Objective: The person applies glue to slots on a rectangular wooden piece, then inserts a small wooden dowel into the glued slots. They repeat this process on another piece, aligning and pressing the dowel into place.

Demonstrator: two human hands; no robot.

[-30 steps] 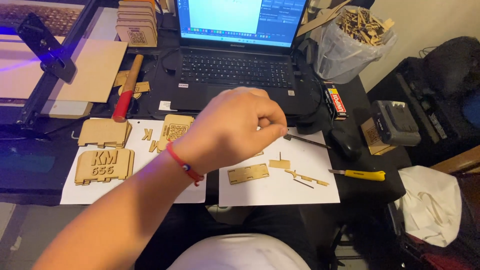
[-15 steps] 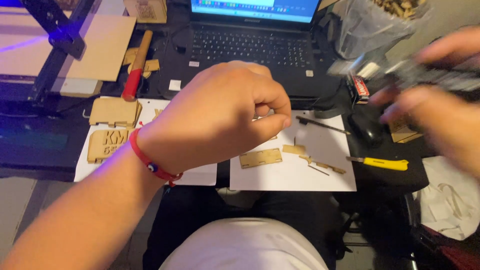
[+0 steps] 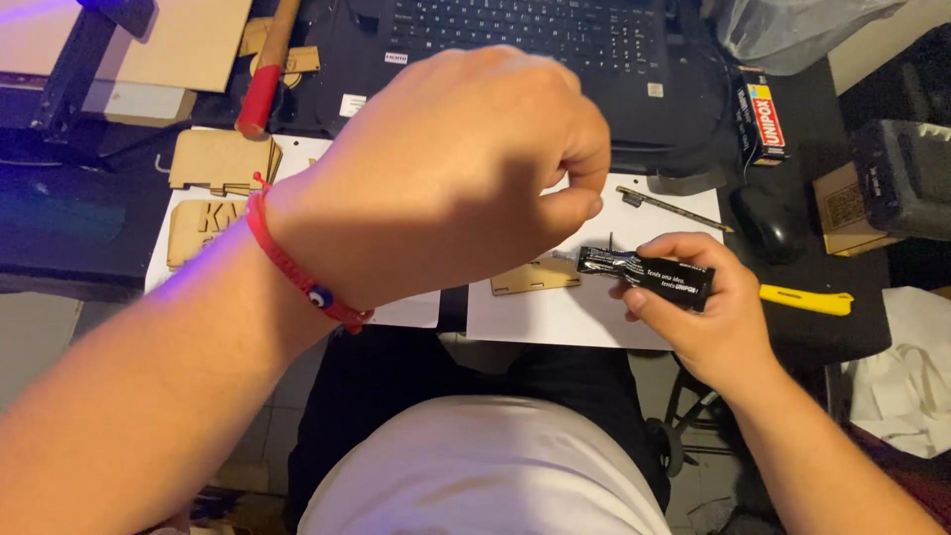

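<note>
While the right hand point(image 3: 708, 307) grips a black tube point(image 3: 646, 271) — lying crosswise, nozzle leftward — the left hand point(image 3: 466, 168) pinches shut, contents hidden.

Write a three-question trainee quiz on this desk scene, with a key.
1. True or false: the right hand holds a black tube.
2. Which wrist wears the red bracelet? A) left B) right C) neither
3. Fill in: the flat cut-out piece under the left hand lies on a white ____.

Key:
1. True. The fingers wrap the tube, its crimped end pointing toward the left hand.
2. A. The bracelet sits on the left wrist.
3. Sheet of paper. The piece lies flat on it, near the yellow-handled tool on the dark desk.
</note>
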